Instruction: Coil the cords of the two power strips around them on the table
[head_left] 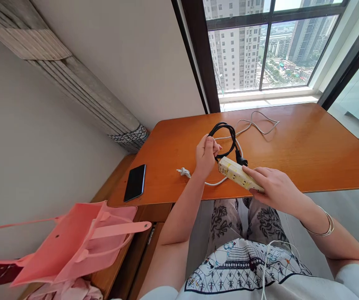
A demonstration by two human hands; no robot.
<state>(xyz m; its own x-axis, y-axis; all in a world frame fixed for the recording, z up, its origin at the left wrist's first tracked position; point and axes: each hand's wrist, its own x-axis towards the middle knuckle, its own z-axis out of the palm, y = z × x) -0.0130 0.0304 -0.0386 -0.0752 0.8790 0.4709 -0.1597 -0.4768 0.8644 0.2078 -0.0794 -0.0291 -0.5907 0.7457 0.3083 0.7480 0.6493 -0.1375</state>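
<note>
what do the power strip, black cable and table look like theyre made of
The power strip: probably hard plastic, cream and smooth, with crisp edges and socket slots. The black cable: likely rubber or soft plastic sheathing, as it bends into round loops. The table: orange-brown wood or wood-look laminate, with a soft sheen.

Black cord (233, 136), cream-and-yellow power strip (237, 173), pink bag (66, 243)
</note>
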